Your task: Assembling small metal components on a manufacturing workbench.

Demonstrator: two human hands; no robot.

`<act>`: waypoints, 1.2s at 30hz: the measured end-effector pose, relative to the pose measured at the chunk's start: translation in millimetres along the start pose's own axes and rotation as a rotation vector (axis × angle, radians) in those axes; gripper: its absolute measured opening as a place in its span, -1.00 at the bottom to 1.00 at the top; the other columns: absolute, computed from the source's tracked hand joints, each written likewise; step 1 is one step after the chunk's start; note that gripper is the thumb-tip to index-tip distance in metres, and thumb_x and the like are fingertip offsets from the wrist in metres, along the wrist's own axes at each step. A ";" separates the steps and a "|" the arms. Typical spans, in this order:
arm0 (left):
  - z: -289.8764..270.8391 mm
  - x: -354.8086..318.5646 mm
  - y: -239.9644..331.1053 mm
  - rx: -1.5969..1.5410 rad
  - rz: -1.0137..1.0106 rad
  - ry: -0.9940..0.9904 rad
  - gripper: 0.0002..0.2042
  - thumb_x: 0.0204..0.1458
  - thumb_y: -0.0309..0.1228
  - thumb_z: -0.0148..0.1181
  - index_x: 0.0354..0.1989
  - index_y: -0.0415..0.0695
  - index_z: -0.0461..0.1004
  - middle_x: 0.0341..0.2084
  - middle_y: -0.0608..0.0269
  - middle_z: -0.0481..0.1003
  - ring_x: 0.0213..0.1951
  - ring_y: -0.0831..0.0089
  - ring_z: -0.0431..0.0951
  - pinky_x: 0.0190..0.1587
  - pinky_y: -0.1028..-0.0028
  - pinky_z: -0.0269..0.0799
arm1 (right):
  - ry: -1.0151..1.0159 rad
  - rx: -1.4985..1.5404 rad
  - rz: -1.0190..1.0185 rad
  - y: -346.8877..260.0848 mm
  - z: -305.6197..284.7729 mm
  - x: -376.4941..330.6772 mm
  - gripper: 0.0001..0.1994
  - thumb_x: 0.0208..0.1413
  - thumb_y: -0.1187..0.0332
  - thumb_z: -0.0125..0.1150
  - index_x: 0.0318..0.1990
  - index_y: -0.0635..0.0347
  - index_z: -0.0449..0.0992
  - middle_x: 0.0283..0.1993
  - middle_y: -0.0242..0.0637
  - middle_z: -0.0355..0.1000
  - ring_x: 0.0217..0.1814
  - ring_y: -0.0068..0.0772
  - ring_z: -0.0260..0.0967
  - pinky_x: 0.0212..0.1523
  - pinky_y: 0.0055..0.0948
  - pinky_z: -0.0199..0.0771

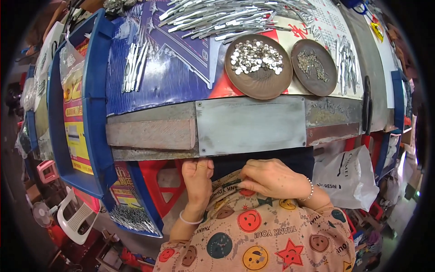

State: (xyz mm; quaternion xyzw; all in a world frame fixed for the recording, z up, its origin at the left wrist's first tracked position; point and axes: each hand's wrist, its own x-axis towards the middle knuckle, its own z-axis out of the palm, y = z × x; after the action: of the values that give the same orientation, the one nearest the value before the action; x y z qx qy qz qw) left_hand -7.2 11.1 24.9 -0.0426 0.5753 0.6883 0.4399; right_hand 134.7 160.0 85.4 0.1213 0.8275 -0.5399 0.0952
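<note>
Peach fabric (274,240), printed with coloured faces and stars, is covering the front of a person working at a bench (170,114). The right hand (269,177), a beaded bracelet (310,189) at its wrist, is resting against the fabric's far folds, fingers curling inward. To its left, the left hand (198,171), wearing a pale band (190,221), is curling narrowly just beside the bench's near edge; whether either is gripping anything, one cannot tell. Beyond them, a grey plate (251,126) is lying along that edge, with a wooden block (152,134) sitting to its left. Farther off, a brown dish (260,86) is holding silvery discs (257,56); a smaller dish (312,87), just right, is carrying small metal pieces (310,65). Long metal strips (217,20) are heaping up at the far side. Blue bins (97,149) are standing at left; a white plastic bag (351,181) is hanging at near right.
</note>
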 end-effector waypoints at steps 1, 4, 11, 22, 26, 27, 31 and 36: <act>2.8 -0.1 1.6 -0.033 -0.016 0.029 -0.79 0.11 -0.46 0.10 -0.58 -0.22 0.38 -0.71 0.37 0.32 -0.70 0.70 0.15 -0.66 0.65 -0.01 | -0.003 0.008 0.006 0.6 2.6 1.0 -0.73 0.14 0.19 0.07 -0.35 0.26 0.36 -0.40 -0.15 0.33 -0.34 -0.04 0.36 -0.40 -0.20 0.35; 0.9 1.1 0.9 0.002 0.018 0.017 -0.79 0.11 -0.48 0.09 -0.58 -0.21 0.38 -0.71 0.36 0.33 -0.70 0.69 0.15 -0.66 0.65 0.00 | 0.004 0.006 -0.061 4.7 6.8 3.5 -0.74 0.12 0.21 0.09 -0.36 0.27 0.35 -0.39 -0.15 0.32 -0.32 -0.05 0.37 -0.37 -0.20 0.37; -1.3 3.7 -5.2 0.009 0.015 0.013 -0.80 0.11 -0.47 0.08 -0.56 -0.22 0.38 -0.70 0.36 0.32 -0.70 0.70 0.13 -0.65 0.65 -0.01 | -0.020 -0.026 -0.053 -2.8 9.6 1.7 -0.77 0.09 0.26 0.12 -0.35 0.27 0.35 -0.37 -0.14 0.33 -0.31 -0.05 0.36 -0.35 -0.20 0.38; 8.3 -45.1 26.4 0.220 0.028 -0.389 -0.83 0.19 -0.54 -0.09 -0.07 -0.25 0.24 -0.33 0.23 0.40 -0.46 0.68 0.30 -0.37 0.69 0.26 | 0.293 0.136 -0.092 -6.6 13.6 -8.4 -0.83 0.08 0.35 0.15 -0.28 0.27 0.39 -0.34 -0.17 0.35 -0.35 -0.09 0.36 -0.38 -0.29 0.37; 34.3 -48.4 34.0 0.218 0.166 -0.490 -0.79 0.14 -0.61 -0.04 -0.05 -0.25 0.23 -0.16 0.22 0.29 -0.44 0.66 0.28 -0.37 0.66 0.26 | 0.452 0.168 -0.133 -11.9 13.3 -9.0 -0.83 0.05 0.38 0.18 -0.25 0.27 0.40 -0.36 -0.19 0.34 -0.38 -0.14 0.36 -0.40 -0.34 0.38; 40.3 -47.9 34.6 0.241 0.199 -0.501 -0.78 0.14 -0.61 -0.04 -0.04 -0.24 0.23 -0.16 0.23 0.27 -0.43 0.66 0.29 -0.37 0.66 0.26 | 0.537 0.155 -0.172 -12.1 13.8 -8.5 -0.82 0.04 0.40 0.19 -0.25 0.28 0.40 -0.37 -0.19 0.34 -0.40 -0.16 0.36 -0.41 -0.36 0.38; 58.6 -48.2 28.6 0.271 0.292 -0.563 -0.76 0.16 -0.60 -0.04 0.00 -0.23 0.20 -0.21 0.25 0.31 -0.41 0.67 0.29 -0.36 0.66 0.27 | 0.754 0.127 -0.281 -11.8 9.8 -8.1 -0.84 -0.02 0.47 0.23 -0.30 0.30 0.40 -0.42 -0.19 0.34 -0.48 -0.22 0.35 -0.48 -0.40 0.37; 71.4 -43.6 9.1 0.417 0.661 -0.541 -0.71 0.18 -0.57 -0.07 0.06 -0.31 0.18 -0.17 0.09 0.44 -0.26 0.47 0.49 -0.20 0.54 0.42 | 0.893 0.183 -0.303 -11.1 8.3 -7.9 -0.86 -0.06 0.49 0.23 -0.37 0.28 0.39 -0.49 -0.20 0.33 -0.57 -0.26 0.31 -0.57 -0.44 0.31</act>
State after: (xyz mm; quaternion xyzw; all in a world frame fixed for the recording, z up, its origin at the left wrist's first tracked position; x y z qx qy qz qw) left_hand 45.3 46.5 80.3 0.4129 0.5486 0.6474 0.3307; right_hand 139.0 147.3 94.0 0.2275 0.7448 -0.5134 -0.3604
